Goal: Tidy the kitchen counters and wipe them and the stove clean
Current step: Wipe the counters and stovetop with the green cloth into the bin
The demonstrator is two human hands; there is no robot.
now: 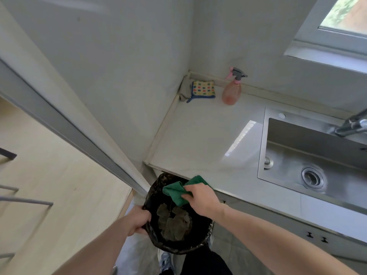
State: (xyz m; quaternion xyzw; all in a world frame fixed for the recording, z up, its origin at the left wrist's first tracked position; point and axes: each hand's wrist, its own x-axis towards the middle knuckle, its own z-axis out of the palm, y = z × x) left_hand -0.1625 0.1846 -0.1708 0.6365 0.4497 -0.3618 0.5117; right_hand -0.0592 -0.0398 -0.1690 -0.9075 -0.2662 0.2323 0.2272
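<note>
My right hand [201, 200] grips a green cloth [178, 192] at the front edge of the white counter [198, 139], partly over a round bin. The bin [158, 187] has a black bag liner and holds crumpled scraps. My left hand [139, 221] grips the bin's left rim and holds it just below the counter's corner. The cloth hangs folded over the bin's opening.
A pink spray bottle [231, 92] and a spotted yellow dishcloth [203, 89] sit in the counter's back corner. A steel sink [309, 155] with a tap [352, 124] lies to the right. A door frame [83, 139] stands left; drawer handles [315, 236] below.
</note>
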